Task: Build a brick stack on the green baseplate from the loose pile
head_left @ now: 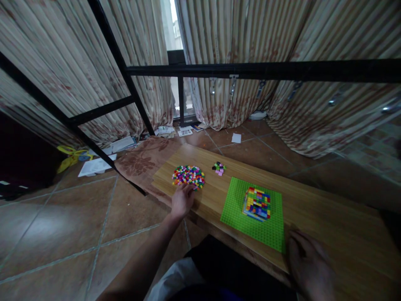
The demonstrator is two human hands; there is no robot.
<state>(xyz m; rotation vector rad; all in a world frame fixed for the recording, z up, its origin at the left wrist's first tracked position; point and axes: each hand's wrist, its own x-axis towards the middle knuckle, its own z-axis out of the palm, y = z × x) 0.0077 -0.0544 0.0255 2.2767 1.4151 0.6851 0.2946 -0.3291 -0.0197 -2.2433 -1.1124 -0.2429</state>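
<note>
My left hand (182, 200) is at the near edge of a pile of small multicoloured bricks (188, 175), its fingers closed together; whatever they pinch is too small to make out. On a green studded baseplate (232, 209) stands a square block built of coloured bricks (257, 203). My right hand (308, 261) rests on the wooden board beside the baseplate's right edge, blurred, with its fingers curled and their grip unclear. A small cluster of pink, green and black bricks (219, 168) lies between the pile and the baseplate.
The long wooden board (328, 209) reaches to the right, with a brown patterned cloth (140, 161) at its left end. Black metal bars (250, 71) cross in front of striped curtains (244, 37). Papers (98, 165) and a yellow object (68, 158) lie on the tiled floor.
</note>
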